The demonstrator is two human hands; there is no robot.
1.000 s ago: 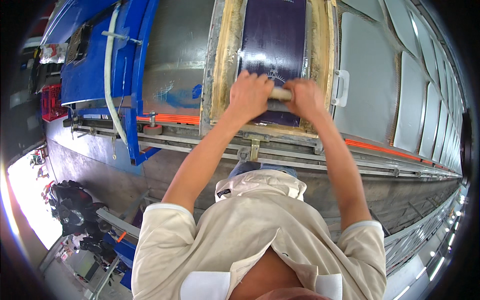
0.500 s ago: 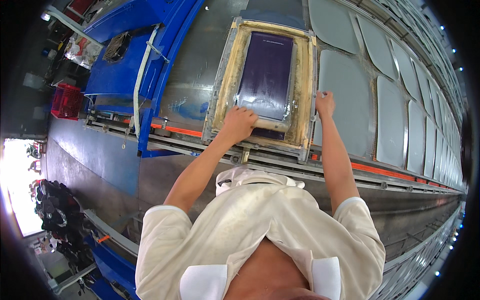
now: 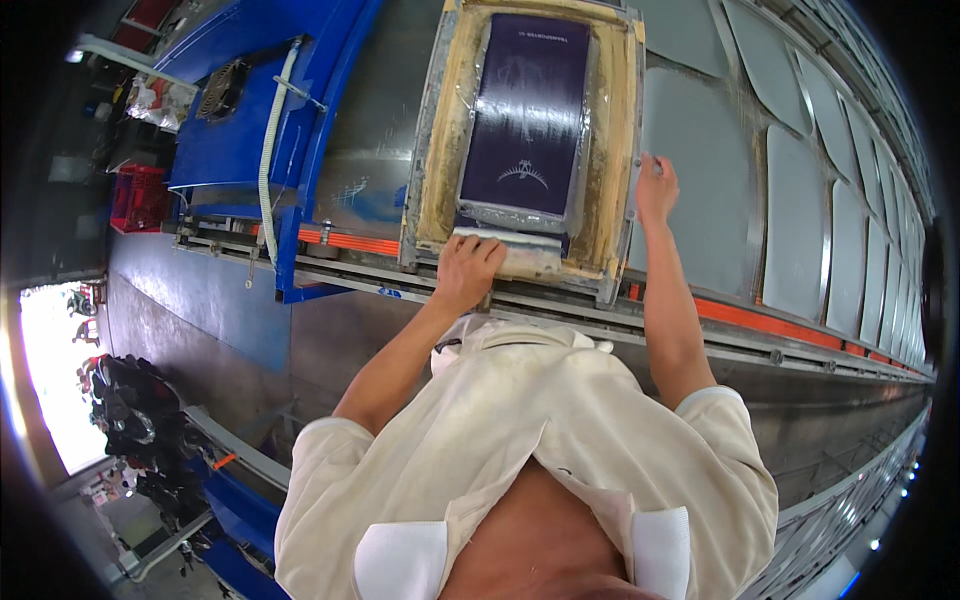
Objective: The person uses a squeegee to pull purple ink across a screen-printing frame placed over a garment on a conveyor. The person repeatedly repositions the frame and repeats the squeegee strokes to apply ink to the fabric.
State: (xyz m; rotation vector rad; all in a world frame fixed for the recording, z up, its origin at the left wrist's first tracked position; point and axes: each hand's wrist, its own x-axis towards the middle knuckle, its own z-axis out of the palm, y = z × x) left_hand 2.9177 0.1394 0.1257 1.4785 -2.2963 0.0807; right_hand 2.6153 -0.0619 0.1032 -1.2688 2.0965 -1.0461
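The left hand (image 3: 470, 268) is curled over the left end of a squeegee (image 3: 533, 262), its fingers close together on the top edge; the thumb is out of sight. The squeegee runs rightward from this hand, across the near end of a framed screen (image 3: 427, 160). The right hand (image 3: 657, 188) is well apart, to the right of the left hand and farther forward, at the screen's right edge. Its fingers are bent inward; whether they pinch anything there cannot be told.

Ahead of the left hand and slightly right lies the screen's dark purple middle (image 3: 525, 110). On it, nearer the hand, is a pale emblem (image 3: 523, 172) with a fan of rays around a small figure; at the far end, a short line of small pale lettering (image 3: 555, 38). Just left of the left hand, a rail (image 3: 340, 275) bears a small blue label (image 3: 390, 293) with light marks.

Beyond the right hand, rows of grey panels (image 3: 695, 180) stretch away, with an orange strip (image 3: 770, 325) along their near side. Far left of the left hand stand a blue machine (image 3: 225, 150) with a pale hose (image 3: 268, 160) and, farther out, a red crate (image 3: 140, 200).
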